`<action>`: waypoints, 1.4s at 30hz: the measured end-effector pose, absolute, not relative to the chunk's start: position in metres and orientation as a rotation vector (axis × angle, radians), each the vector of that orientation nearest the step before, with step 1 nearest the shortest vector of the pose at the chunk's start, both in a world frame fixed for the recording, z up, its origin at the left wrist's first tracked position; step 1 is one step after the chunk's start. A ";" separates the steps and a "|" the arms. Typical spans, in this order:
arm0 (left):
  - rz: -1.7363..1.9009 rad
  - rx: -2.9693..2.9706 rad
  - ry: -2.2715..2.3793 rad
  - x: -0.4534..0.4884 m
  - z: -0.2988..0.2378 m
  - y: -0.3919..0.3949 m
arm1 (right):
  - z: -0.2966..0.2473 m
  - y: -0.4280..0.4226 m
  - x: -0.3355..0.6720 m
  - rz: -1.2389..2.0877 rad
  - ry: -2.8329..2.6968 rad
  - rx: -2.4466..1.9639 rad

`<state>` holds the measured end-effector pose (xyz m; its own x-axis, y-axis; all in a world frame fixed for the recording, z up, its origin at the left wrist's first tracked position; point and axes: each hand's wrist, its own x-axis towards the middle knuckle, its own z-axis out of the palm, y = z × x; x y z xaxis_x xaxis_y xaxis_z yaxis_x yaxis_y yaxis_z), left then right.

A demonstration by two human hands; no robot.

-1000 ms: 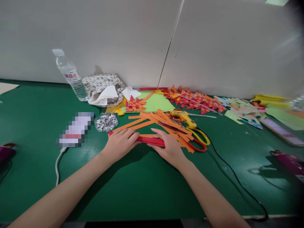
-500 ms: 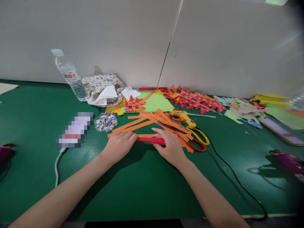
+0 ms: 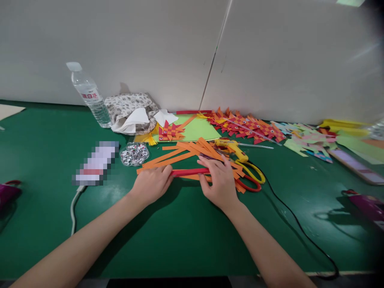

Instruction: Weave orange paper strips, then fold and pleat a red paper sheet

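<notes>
A red paper strip stretches level between my two hands. My left hand is closed on its left end. At the other end my right hand holds the strip with the thumb below and the fingers above, some fingers lifted. Orange paper strips lie in a loose heap just behind and under the hands. Scissors with red and yellow handles rest on that heap, beside my right hand; their blades are partly hidden by the fingers. A yellow glue gun lies just behind the scissors.
On the green table stand a tilted water bottle and a patterned tissue pouch. A tub of googly eyes, a phone with cable, woven paper fish and a black cord lie around.
My right hand has slid to the right along the red strip, with its fingers more raised. More of the strip shows between the hands; my left hand has hardly moved.
</notes>
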<state>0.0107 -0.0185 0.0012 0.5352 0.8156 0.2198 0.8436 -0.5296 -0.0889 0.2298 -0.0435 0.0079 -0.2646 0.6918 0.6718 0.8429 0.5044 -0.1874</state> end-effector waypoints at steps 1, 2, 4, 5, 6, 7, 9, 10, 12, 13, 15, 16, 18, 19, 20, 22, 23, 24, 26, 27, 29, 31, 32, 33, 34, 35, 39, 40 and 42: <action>-0.238 -2.602 -1.414 0.013 0.001 -0.020 | 0.009 -0.046 0.227 -0.319 -2.043 -1.236; -0.263 -2.615 -1.407 0.015 0.000 -0.022 | 0.009 -0.049 0.223 -0.360 -2.049 -1.215; -0.294 -2.656 -1.359 0.019 -0.003 -0.025 | 0.010 -0.054 0.215 -0.352 -2.132 -1.165; -0.284 -2.681 -1.327 0.021 -0.004 -0.026 | 0.009 -0.057 0.211 -0.310 -2.196 -1.127; -0.254 -2.702 -1.297 0.023 -0.006 -0.027 | 0.009 -0.059 0.207 -0.248 -2.266 -1.092; -0.218 -2.715 -1.276 0.024 -0.007 -0.028 | 0.008 -0.060 0.204 -0.187 -2.313 -1.080; -0.143 -2.713 -1.273 0.026 -0.008 -0.028 | 0.006 -0.059 0.203 -0.108 -2.350 -1.079; -0.108 -2.708 -1.283 0.026 -0.008 -0.028 | 0.005 -0.058 0.203 -0.089 -2.363 -1.081; -0.051 -2.707 -1.297 0.026 -0.007 -0.028 | 0.002 -0.056 0.207 -0.114 -2.394 -1.052; -0.028 -2.714 -1.295 0.026 -0.007 -0.028 | 0.001 -0.054 0.208 -0.156 -2.394 -1.033; -0.013 -2.734 -1.278 0.025 -0.007 -0.028 | 0.000 -0.053 0.211 -0.260 -2.377 -0.988; -0.021 -2.744 -1.266 0.024 -0.008 -0.028 | 0.000 -0.053 0.211 -0.310 -2.363 -0.973; -0.068 -2.759 -1.241 0.023 -0.009 -0.028 | 0.000 -0.054 0.211 -0.368 -2.350 -0.960; -0.106 -2.771 -1.225 0.023 -0.009 -0.028 | 0.000 -0.056 0.210 -0.384 -2.352 -0.956; -0.152 -2.783 -1.208 0.022 -0.009 -0.028 | 0.000 -0.058 0.210 -0.391 -2.361 -0.957; -0.246 -2.811 -1.171 0.021 -0.009 -0.029 | 0.000 -0.061 0.209 -0.385 -2.380 -0.969; -0.285 -2.818 -1.154 0.021 -0.009 -0.029 | -0.001 -0.062 0.209 -0.374 -2.384 -0.980; -0.315 -2.819 -1.134 0.021 -0.008 -0.030 | -0.002 -0.063 0.209 -0.356 -2.380 -0.995; -0.361 -2.779 -1.101 0.020 -0.006 -0.030 | -0.003 -0.062 0.210 -0.303 -2.343 -1.019; -0.387 -2.740 -1.092 0.020 -0.004 -0.029 | -0.004 -0.061 0.210 -0.278 -2.312 -1.031; -0.442 -2.648 -1.091 0.019 -0.002 -0.028 | -0.005 -0.057 0.213 -0.263 -2.231 -1.083; -0.472 -2.584 -1.104 0.017 0.000 -0.026 | -0.005 -0.053 0.215 -0.312 -2.147 -1.169; -0.469 -2.574 -1.114 0.017 0.001 -0.026 | -0.004 -0.051 0.217 -0.343 -2.120 -1.212; -0.458 -2.571 -1.126 0.016 0.002 -0.026 | -0.004 -0.050 0.218 -0.366 -2.106 -1.243; -0.443 -2.575 -1.139 0.016 0.002 -0.026 | -0.003 -0.050 0.218 -0.374 -2.107 -1.257; -0.433 -2.578 -1.153 0.015 0.002 -0.027 | -0.003 -0.051 0.218 -0.368 -2.116 -1.255; -0.449 -2.562 -1.167 0.013 -0.001 -0.026 | -0.002 -0.053 0.216 -0.332 -2.128 -1.207; -0.462 -2.556 -1.164 0.012 -0.001 -0.025 | -0.002 -0.053 0.216 -0.338 -2.121 -1.208; -0.473 -2.545 -1.183 0.011 -0.002 -0.023 | -0.002 -0.051 0.217 -0.364 -2.095 -1.256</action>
